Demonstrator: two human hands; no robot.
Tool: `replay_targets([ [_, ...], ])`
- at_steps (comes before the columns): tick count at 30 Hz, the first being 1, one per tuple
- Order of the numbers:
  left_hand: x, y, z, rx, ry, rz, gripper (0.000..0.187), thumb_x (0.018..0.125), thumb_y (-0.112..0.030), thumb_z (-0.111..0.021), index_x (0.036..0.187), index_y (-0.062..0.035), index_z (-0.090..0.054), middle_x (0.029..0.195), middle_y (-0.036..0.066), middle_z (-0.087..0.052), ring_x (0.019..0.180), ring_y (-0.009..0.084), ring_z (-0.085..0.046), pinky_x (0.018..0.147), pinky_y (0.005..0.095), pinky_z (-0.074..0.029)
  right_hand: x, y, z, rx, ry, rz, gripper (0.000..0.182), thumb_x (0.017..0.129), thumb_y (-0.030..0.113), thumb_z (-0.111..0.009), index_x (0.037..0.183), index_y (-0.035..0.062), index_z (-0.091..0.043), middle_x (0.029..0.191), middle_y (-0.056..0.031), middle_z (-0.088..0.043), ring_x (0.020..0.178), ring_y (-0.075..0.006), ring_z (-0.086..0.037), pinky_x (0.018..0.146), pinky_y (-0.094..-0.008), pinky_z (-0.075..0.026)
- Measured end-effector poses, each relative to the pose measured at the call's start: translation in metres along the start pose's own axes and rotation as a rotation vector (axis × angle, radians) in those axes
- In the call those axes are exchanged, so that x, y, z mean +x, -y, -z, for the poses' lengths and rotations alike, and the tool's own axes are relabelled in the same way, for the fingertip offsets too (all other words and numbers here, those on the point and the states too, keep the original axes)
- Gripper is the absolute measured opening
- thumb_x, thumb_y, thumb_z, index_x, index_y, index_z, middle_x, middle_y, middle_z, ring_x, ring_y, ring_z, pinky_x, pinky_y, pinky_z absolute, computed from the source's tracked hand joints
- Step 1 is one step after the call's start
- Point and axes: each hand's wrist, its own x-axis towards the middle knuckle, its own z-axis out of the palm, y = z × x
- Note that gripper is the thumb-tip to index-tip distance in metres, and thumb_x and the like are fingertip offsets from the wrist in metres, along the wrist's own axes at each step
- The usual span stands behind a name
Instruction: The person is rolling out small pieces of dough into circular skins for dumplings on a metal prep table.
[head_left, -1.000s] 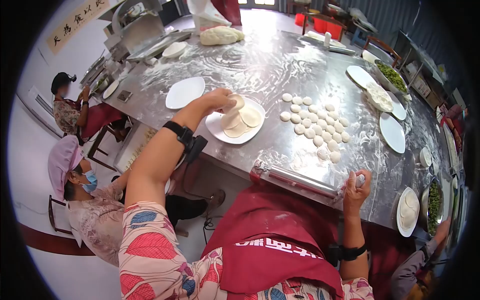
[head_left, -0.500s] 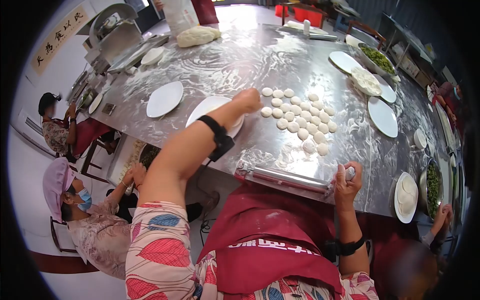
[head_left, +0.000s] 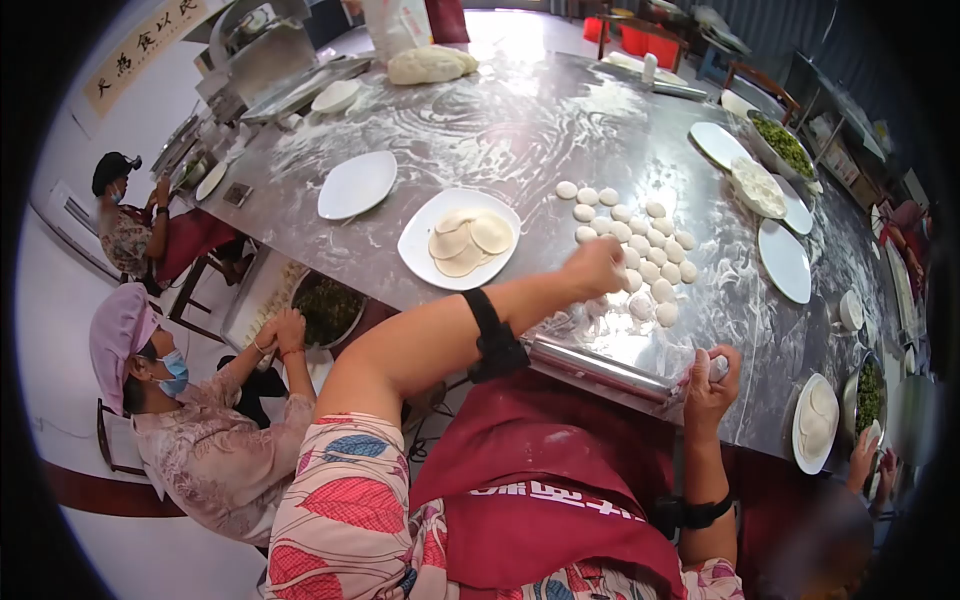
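Observation:
My left hand [head_left: 597, 268] is closed at the lower left edge of a group of small round dough pieces [head_left: 648, 254]; its fingertips are hidden, so what it holds cannot be made out. A metal rolling pin [head_left: 600, 368] lies along the table's near edge, and my right hand [head_left: 712, 382] is closed around its right handle. Left of the dough pieces, a white plate [head_left: 415, 243] bears several thin, flat dough rounds [head_left: 462, 240], overlapping one another.
A floured metal table [head_left: 540, 120] carries a white plate [head_left: 357, 186], a large dough lump [head_left: 432, 65], a flour bowl [head_left: 758, 187] and a bowl of chopped greens [head_left: 782, 146]. A person in a pink cap [head_left: 125, 330] sits at left; another person's hands are at lower right.
My left hand has moved from beside the plate, right and nearer to me, to the dough pieces, uncovering the flat rounds. My right hand stays on the pin. The whole view has shifted slightly.

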Motion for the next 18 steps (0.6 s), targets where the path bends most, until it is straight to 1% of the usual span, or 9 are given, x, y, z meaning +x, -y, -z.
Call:
replay_targets([
  [1, -0.009, -0.008, -0.005, -0.116, 0.194, -0.038, 0.030, 0.068, -0.021, -0.070, 0.092, -0.0026, -0.065, 0.085, 0.015, -0.067, 0.081, 0.0301, -0.065, 0.074, 0.0375, -0.050, 0.001, 0.003, -0.001, 0.012, 0.004, -0.019, 0.014, 0.089, 0.003, -0.059, 0.094, 0.0057, -0.047, 0.069, -0.0021, -0.049, 0.049, -0.0067, -0.049, 0.044, -0.0215, -0.041],
  [3, -0.015, -0.008, -0.019, 0.046, 0.278, -0.062, 0.024, 0.066, -0.019, -0.069, 0.085, -0.0044, -0.068, 0.082, 0.014, -0.068, 0.079, 0.0278, -0.065, 0.073, 0.0365, -0.051, 0.005, 0.013, -0.003, 0.016, 0.005, -0.067, 0.013, 0.089, 0.003, -0.059, 0.094, 0.0062, -0.047, 0.067, -0.0010, -0.049, 0.050, -0.0064, -0.048, 0.044, -0.0210, -0.041],
  [4, -0.018, -0.011, -0.032, 0.117, 0.335, -0.083, 0.021, 0.065, -0.018, -0.068, 0.082, -0.0053, -0.069, 0.080, 0.013, -0.068, 0.078, 0.0266, -0.066, 0.072, 0.0360, -0.051, 0.007, 0.019, -0.001, -0.080, 0.022, -0.026, 0.013, 0.089, 0.003, -0.059, 0.093, 0.0068, -0.048, 0.065, 0.0002, -0.048, 0.051, -0.0060, -0.049, 0.043, -0.0202, -0.039],
  [6, -0.009, -0.005, -0.037, 0.116, 0.308, -0.055, 0.020, 0.064, -0.015, -0.068, 0.082, -0.0064, -0.070, 0.078, 0.011, -0.069, 0.073, 0.0234, -0.066, 0.067, 0.0348, -0.052, 0.009, 0.028, -0.002, -0.072, 0.023, 0.041, 0.014, 0.088, 0.001, -0.061, 0.094, 0.0062, -0.049, 0.073, -0.0009, -0.051, 0.051, -0.0055, -0.050, 0.043, -0.0205, -0.040],
  [7, -0.012, -0.018, -0.026, 0.076, 0.318, 0.039, 0.017, 0.065, -0.013, -0.069, 0.081, -0.0057, -0.070, 0.076, 0.011, -0.068, 0.070, 0.0210, -0.066, 0.064, 0.0326, -0.052, 0.011, 0.034, -0.001, -0.111, 0.040, 0.042, 0.014, 0.088, 0.001, -0.061, 0.094, 0.0054, -0.049, 0.076, -0.0011, -0.052, 0.052, -0.0054, -0.051, 0.042, -0.0205, -0.041],
  [9, -0.013, -0.015, -0.027, 0.045, 0.317, 0.051, 0.015, 0.068, -0.012, -0.069, 0.081, -0.0045, -0.070, 0.075, 0.010, -0.068, 0.068, 0.0189, -0.065, 0.061, 0.0308, -0.051, 0.019, 0.044, -0.007, -0.063, 0.049, 0.090, 0.012, 0.088, 0.000, -0.060, 0.092, 0.0041, -0.049, 0.076, -0.0014, -0.052, 0.052, -0.0054, -0.053, 0.043, -0.0197, -0.042],
  [11, -0.018, -0.019, -0.026, 0.085, 0.314, 0.026, 0.014, 0.070, -0.012, -0.069, 0.082, -0.0038, -0.070, 0.075, 0.010, -0.068, 0.068, 0.0187, -0.065, 0.062, 0.0311, -0.050, 0.037, 0.033, -0.012, -0.112, 0.047, 0.154, 0.013, 0.086, 0.000, -0.061, 0.091, 0.0051, -0.050, 0.064, 0.0000, -0.051, 0.050, -0.0050, -0.051, 0.042, -0.0216, -0.040],
  [16, -0.024, -0.024, -0.037, 0.084, 0.296, 0.010, 0.014, 0.071, -0.012, -0.069, 0.082, -0.0030, -0.069, 0.076, 0.010, -0.068, 0.071, 0.0181, -0.064, 0.066, 0.0322, -0.050, 0.053, 0.003, -0.026, -0.055, 0.035, -0.029, 0.014, 0.086, 0.001, -0.062, 0.089, 0.0060, -0.049, 0.062, -0.0008, -0.051, 0.049, -0.0061, -0.051, 0.042, -0.0231, -0.039],
  [18, -0.029, -0.022, -0.032, 0.107, 0.293, -0.001, 0.014, 0.072, -0.012, -0.069, 0.082, -0.0027, -0.070, 0.078, 0.011, -0.068, 0.070, 0.0195, -0.064, 0.067, 0.0325, -0.050, 0.035, -0.002, -0.017, -0.097, -0.010, 0.009, 0.014, 0.086, 0.003, -0.063, 0.089, 0.0064, -0.049, 0.063, -0.0011, -0.052, 0.048, -0.0064, -0.050, 0.042, -0.0239, -0.039],
])
